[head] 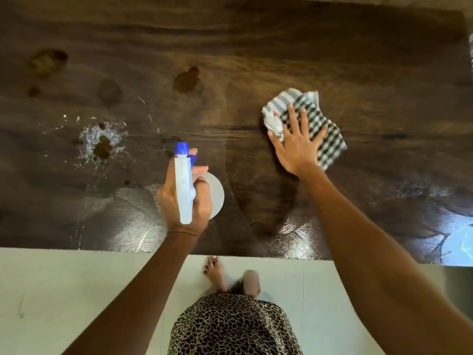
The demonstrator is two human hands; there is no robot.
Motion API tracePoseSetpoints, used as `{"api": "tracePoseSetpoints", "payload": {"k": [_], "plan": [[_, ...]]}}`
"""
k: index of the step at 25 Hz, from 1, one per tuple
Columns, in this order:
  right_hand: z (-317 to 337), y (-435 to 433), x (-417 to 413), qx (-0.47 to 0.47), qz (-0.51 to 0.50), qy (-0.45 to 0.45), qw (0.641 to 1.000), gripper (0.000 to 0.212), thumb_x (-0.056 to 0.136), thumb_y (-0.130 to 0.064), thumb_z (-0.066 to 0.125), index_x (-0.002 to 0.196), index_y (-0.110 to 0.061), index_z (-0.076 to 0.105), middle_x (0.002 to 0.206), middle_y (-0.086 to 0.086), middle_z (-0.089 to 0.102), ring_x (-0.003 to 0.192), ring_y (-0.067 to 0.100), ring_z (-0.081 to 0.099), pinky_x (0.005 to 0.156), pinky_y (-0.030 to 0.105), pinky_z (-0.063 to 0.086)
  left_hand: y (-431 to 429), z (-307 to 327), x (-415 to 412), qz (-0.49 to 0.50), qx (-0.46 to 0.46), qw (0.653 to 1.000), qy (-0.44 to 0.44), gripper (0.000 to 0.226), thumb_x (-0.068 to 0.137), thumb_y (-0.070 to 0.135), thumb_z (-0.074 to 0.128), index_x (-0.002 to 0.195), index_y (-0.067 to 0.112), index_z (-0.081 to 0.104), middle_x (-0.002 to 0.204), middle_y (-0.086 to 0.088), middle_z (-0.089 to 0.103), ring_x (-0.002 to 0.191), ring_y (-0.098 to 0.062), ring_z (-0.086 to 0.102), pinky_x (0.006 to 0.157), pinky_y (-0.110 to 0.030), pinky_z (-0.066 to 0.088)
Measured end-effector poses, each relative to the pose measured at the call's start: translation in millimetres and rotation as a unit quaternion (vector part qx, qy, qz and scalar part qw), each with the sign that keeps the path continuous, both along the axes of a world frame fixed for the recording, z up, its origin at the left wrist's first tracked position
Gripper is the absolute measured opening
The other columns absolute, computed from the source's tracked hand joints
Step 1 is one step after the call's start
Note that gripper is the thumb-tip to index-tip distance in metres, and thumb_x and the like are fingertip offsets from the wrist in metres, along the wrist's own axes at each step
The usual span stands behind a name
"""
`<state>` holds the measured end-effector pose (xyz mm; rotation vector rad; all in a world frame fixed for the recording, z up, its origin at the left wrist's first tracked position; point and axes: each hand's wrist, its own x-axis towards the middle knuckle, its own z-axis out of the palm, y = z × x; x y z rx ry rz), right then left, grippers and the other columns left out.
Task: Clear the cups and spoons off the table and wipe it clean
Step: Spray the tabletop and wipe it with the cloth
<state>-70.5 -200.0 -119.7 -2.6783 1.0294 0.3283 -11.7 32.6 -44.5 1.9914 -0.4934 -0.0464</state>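
On the tabletop [281, 47], at about two o'clock from the middle of the view, lies the cloth [311, 119]: a crumpled checked rag in black, grey and white, with a paler bunched fold at its left edge. The right hand [297, 144] rests flat on it, palm down, its grip spread wide with fingers fanned across the checks.

At nine o'clock from that hand, the left hand [185, 196] holds a spray bottle [185, 185] just above the wood. The bottle has a pale translucent body and head and a blue nozzle pointing toward twelve o'clock; the grip is wrapped tight round its neck, with a fingertip at the blue trigger.

Further out, at about ten o'clock from the bottle, a brown stain [102, 148] sits in a ring of white foamy droplets [89, 134]. Another brown stain [186, 80] lies at twelve o'clock from the bottle, and darker blotches [48, 62] mark the far left (their edges are blurred).

The wood is dark brown with long grain, and glossy wet patches [133, 216] shine along its near edge.

At six o'clock, below the edge, a pale floor [76, 290] shows, with bare feet [217, 275] and a leopard-print garment [230, 326].
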Motion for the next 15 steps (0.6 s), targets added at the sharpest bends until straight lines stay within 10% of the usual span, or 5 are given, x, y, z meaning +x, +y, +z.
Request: {"api": "tracePoseSetpoints", "payload": {"k": [10,15], "plan": [[-7,103,-167,-0.064,0.261,0.02,0.963,0.069,0.087,-0.054,0.03,0.147,-0.04,0.001,0.158,0.0,0.01,0.145,0.025,0.004,0.107,0.067,0.01,-6,15,-5,0.046,-0.039,0.997,0.05,0.043,0.076,0.006,0.041,0.117,-0.001,0.054,0.108,0.009,0.06,0.091,-0.005,0.064,0.083,-0.046,0.055],[0,51,-132,-0.013,-0.037,0.029,0.999,0.056,0.093,-0.058,0.01,0.141,-0.043,-0.013,0.158,-0.005,-0.007,0.144,0.02,-0.012,0.106,0.062,-0.012,20,24,-12,0.023,-0.046,0.997,0.06,0.04,0.08,-0.003,0.046,0.12,-0.007,0.051,0.112,-0.001,0.06,0.097,-0.003,0.063,0.09,-0.039,0.052]]}}
